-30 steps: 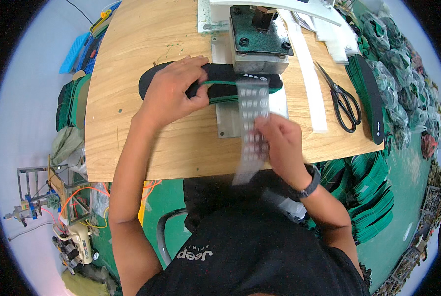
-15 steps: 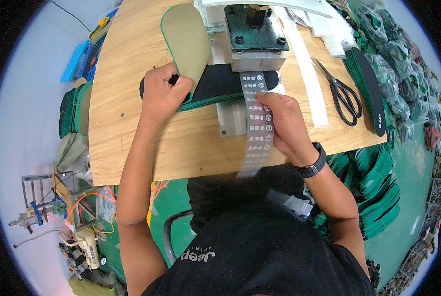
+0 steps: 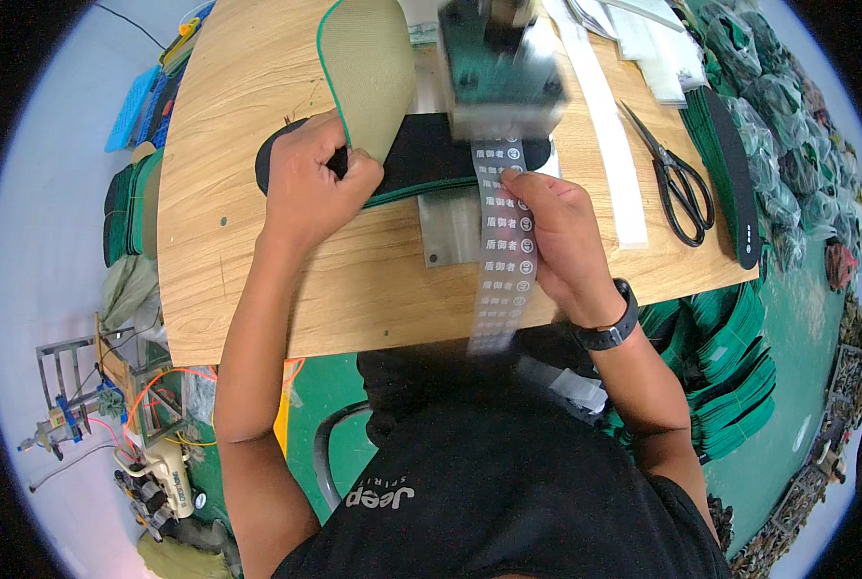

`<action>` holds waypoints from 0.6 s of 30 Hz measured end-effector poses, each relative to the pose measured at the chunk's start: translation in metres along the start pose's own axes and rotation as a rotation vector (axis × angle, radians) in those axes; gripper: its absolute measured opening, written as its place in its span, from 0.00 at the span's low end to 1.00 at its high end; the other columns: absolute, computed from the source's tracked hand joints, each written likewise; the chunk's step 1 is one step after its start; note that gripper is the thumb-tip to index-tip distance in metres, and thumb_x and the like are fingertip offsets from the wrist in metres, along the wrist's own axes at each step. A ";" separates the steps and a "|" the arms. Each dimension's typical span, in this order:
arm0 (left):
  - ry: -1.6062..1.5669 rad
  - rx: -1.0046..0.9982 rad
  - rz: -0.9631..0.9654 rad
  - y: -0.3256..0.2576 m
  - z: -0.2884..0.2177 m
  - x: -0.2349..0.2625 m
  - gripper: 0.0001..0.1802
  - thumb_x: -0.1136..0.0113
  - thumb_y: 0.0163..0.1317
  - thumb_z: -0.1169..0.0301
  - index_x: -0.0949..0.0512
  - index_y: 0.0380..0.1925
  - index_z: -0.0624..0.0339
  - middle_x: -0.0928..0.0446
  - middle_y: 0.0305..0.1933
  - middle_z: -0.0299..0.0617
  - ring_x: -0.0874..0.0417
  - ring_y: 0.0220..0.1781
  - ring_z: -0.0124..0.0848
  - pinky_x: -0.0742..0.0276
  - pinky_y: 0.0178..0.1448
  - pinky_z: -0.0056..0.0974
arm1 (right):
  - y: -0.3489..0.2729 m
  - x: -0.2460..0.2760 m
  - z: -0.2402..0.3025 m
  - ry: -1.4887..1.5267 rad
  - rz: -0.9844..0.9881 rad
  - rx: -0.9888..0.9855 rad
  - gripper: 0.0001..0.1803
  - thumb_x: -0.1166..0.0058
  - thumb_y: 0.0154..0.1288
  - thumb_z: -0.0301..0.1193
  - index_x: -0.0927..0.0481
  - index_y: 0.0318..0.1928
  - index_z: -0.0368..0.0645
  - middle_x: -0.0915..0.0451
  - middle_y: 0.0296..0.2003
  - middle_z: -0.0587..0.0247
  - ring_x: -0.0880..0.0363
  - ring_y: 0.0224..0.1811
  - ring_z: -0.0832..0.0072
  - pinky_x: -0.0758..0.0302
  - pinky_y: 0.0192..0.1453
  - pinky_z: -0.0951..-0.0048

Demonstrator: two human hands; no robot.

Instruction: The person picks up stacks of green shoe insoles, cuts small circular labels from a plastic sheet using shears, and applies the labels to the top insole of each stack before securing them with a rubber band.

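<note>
My left hand (image 3: 320,183) is closed around the heel or narrow end of an insole (image 3: 371,82), whose beige face and green edge show as it tilts upward. Beneath that hand lie black insoles (image 3: 421,159) with green undersides, stacked flat and reaching under the press head (image 3: 503,72), which is blurred. My right hand (image 3: 561,227) pinches a translucent strip of white printed transfer labels (image 3: 503,261) between thumb and fingers. The strip's upper end runs over the black insole at the press; its lower end hangs past the table edge.
Black-handled scissors (image 3: 680,188) and a long white strip (image 3: 609,135) lie on the wooden table (image 3: 228,289) to the right. A stack of insoles (image 3: 725,174) sits at the right edge. More insoles (image 3: 132,207) stand at left. Bundled green insoles (image 3: 725,367) are below right.
The press head has gone from sharp to blurred, so it is moving. My left hand sits slightly lower and farther left with the beige insole; my right hand keeps its pinch on the strip.
</note>
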State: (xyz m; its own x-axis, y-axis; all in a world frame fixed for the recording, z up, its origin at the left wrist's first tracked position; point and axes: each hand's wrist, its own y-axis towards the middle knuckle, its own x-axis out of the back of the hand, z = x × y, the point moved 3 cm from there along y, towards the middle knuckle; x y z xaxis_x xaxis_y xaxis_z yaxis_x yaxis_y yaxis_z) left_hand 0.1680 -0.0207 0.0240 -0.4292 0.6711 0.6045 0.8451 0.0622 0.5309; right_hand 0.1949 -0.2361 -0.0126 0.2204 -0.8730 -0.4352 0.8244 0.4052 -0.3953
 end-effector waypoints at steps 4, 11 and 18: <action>0.066 -0.059 0.033 0.000 -0.002 -0.003 0.09 0.46 0.43 0.75 0.24 0.28 0.63 0.25 0.28 0.50 0.24 0.29 0.44 0.27 0.35 0.36 | 0.002 0.000 -0.002 0.003 0.020 0.015 0.11 0.50 0.66 0.31 0.23 0.29 0.39 0.23 0.22 0.68 0.27 0.20 0.84 0.32 0.23 0.82; 0.213 -0.098 0.195 0.004 -0.015 -0.008 0.30 0.29 0.41 0.62 0.25 0.47 0.60 0.23 0.46 0.49 0.23 0.50 0.46 0.30 0.56 0.41 | 0.002 -0.002 -0.003 0.001 -0.001 0.039 0.12 0.51 0.68 0.32 0.23 0.29 0.38 0.23 0.22 0.68 0.27 0.19 0.84 0.32 0.23 0.83; 0.230 -0.151 0.174 0.004 -0.014 -0.008 0.32 0.29 0.42 0.55 0.24 0.47 0.60 0.22 0.43 0.48 0.24 0.48 0.45 0.30 0.54 0.42 | -0.004 0.002 -0.009 -0.075 -0.010 0.184 0.13 0.51 0.67 0.32 0.24 0.27 0.39 0.24 0.22 0.68 0.28 0.21 0.83 0.32 0.23 0.81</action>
State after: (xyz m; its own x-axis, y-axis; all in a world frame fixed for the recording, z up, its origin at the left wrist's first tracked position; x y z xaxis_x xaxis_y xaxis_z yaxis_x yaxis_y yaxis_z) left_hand 0.1707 -0.0363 0.0299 -0.3575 0.4764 0.8032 0.8627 -0.1610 0.4794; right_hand 0.1877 -0.2369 -0.0189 0.2443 -0.8971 -0.3682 0.9065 0.3461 -0.2417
